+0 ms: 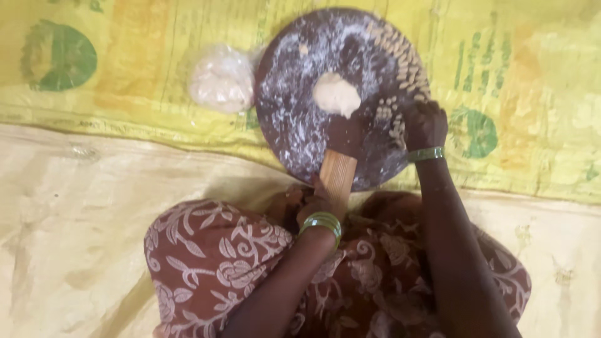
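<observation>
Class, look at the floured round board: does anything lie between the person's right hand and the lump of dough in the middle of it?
Nothing visible does. The right hand rests on the board's right edge among small shaped dough pieces; only bare floured board separates it from the dough lump. The left hand holds a ridged wooden tool below the lump.

Board [294, 125] lying on the mat [532, 94] before the knees, dough lump [337, 94] sitting at its middle, small pieces [404, 62] lining its right rim, bagged dough [222, 80] lying just left of it, grooved block [338, 175] resting on its near edge, left hand [316, 203] at the block, right hand [424, 124] on the right rim.
</observation>
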